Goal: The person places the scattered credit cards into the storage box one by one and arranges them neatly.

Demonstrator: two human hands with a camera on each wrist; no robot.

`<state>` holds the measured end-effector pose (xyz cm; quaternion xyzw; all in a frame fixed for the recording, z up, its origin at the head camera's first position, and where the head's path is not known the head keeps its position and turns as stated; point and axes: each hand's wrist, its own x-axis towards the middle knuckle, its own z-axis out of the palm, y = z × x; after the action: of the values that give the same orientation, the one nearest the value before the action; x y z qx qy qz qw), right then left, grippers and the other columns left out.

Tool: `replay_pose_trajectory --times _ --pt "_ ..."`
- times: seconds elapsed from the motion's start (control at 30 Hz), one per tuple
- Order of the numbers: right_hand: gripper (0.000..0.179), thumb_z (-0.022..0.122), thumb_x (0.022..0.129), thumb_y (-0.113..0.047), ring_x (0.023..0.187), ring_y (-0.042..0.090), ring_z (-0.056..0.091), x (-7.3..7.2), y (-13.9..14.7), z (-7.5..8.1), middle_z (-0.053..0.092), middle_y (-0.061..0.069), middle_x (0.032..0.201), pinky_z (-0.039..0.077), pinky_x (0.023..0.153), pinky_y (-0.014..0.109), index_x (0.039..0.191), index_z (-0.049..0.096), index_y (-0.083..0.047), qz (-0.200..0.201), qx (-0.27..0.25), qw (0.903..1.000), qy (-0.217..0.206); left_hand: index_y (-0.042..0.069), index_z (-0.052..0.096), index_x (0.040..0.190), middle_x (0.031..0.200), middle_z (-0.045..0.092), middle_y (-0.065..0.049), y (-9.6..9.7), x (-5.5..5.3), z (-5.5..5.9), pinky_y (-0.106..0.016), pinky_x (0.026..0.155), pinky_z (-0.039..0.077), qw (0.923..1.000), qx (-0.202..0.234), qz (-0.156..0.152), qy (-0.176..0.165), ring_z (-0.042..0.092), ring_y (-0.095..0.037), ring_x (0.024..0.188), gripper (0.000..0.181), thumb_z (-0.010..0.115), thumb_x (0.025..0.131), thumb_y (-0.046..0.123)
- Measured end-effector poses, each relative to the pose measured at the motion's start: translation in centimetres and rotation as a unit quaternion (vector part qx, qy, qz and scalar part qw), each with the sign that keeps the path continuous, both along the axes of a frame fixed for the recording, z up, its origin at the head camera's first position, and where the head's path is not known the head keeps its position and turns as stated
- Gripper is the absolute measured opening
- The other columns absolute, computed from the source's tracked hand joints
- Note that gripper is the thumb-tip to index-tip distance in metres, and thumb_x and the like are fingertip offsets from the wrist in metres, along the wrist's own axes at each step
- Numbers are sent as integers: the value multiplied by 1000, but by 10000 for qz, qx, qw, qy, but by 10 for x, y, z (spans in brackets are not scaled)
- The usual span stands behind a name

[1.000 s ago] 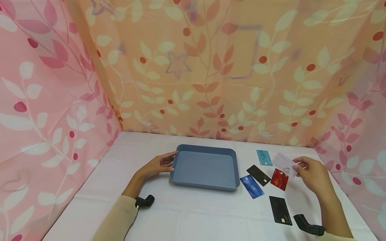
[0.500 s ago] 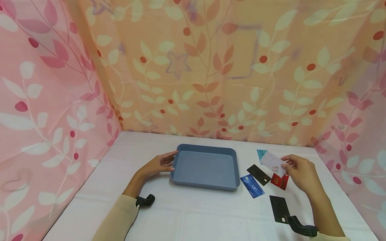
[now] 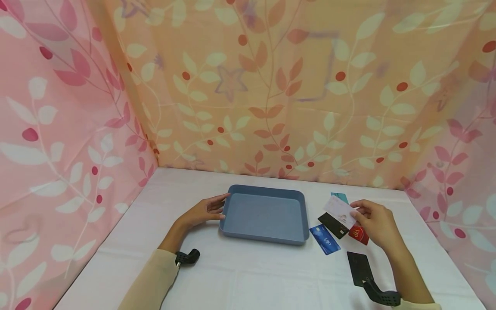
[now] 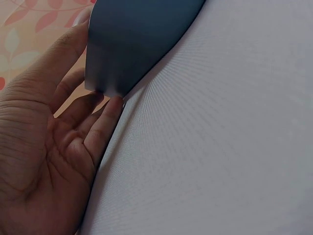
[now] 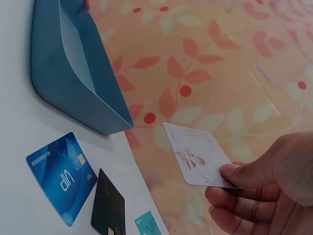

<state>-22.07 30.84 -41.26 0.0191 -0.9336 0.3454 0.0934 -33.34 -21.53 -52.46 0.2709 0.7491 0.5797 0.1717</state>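
Note:
My right hand (image 3: 376, 221) pinches a whitish card (image 3: 340, 211) by one end between thumb and fingers. In the head view it overlaps a teal card (image 3: 339, 196), a black card (image 3: 334, 226) and a red card (image 3: 359, 235), partly hiding them. The right wrist view shows a chip and a picture on the held card (image 5: 198, 156), raised beside the tray. My left hand (image 3: 202, 212) rests at the left end of a blue-grey rectangular tray (image 3: 267, 217), fingers and thumb spread along its outer wall. Nothing lies in the tray.
A blue VIP card (image 3: 325, 240) lies by the tray's right front corner. Nearer me is another black card (image 3: 359, 268), partly covered by the right wrist camera (image 3: 379, 295). A white cloth covers the table (image 3: 248, 275); patterned curtains (image 3: 240, 94) stand behind and at both sides.
My right hand has carried the whitish card leftward, from beside the red card to over the nearer black card. My left hand and the tray have stayed in place.

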Motion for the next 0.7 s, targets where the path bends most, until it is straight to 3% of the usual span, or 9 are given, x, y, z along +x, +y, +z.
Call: replay_pose_trajectory --times 0.4,0.7 --pt "24 68 95 -2 73 29 71 -3 -19 -6 71 14 87 61 63 25 118 66 7 275 -161 9994 100 16 35 159 165 30 -3 -1 0 0 -28 115 36 10000 -20 -13 46 32 -27 150 82 78 91 13" --pt "24 68 95 -2 68 23 68 -3 -30 -11 70 10 85 60 57 27 119 67 2 411 -217 9989 74 13 33 160 165 29 -4 0 -1 0 -31 116 35 9999 -74 -29 81 32 -26 150 82 77 91 12"
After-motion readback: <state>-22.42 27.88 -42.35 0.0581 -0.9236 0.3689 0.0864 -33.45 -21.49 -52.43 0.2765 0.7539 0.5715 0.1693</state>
